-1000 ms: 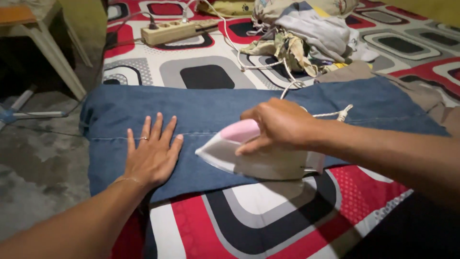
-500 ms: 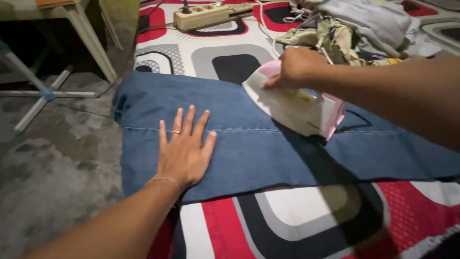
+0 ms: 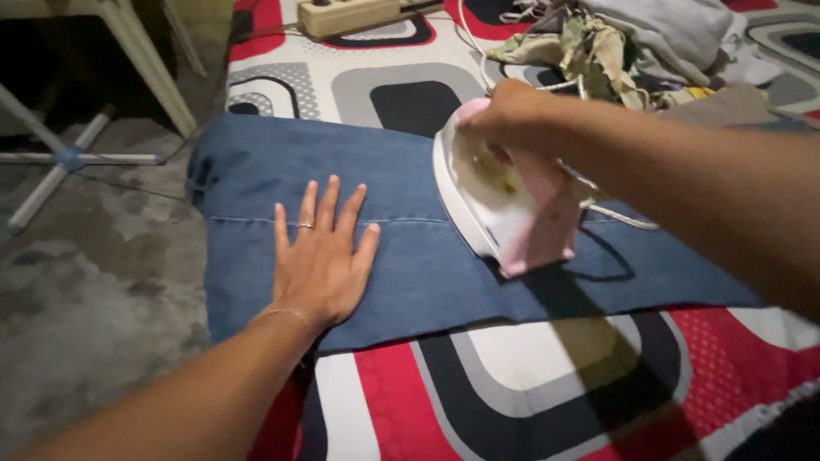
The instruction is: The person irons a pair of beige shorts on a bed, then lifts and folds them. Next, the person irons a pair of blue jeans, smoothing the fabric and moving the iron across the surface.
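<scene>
A folded piece of blue denim lies across a mat patterned in red, black, white and grey. My left hand rests flat on the denim with fingers spread, a ring on one finger. My right hand grips the handle of a pink and white iron. The iron is tipped up on its side above the cloth, its soleplate facing left. Its white cord trails to the right over the denim.
A beige power strip lies at the mat's far edge. A heap of crumpled clothes sits at the back right. Bare concrete floor, a white table leg and a pale cross-shaped stand base are on the left.
My right hand has lifted the iron off the denim and tipped it on its side. The view has shifted slightly. My left hand stays flat on the cloth.
</scene>
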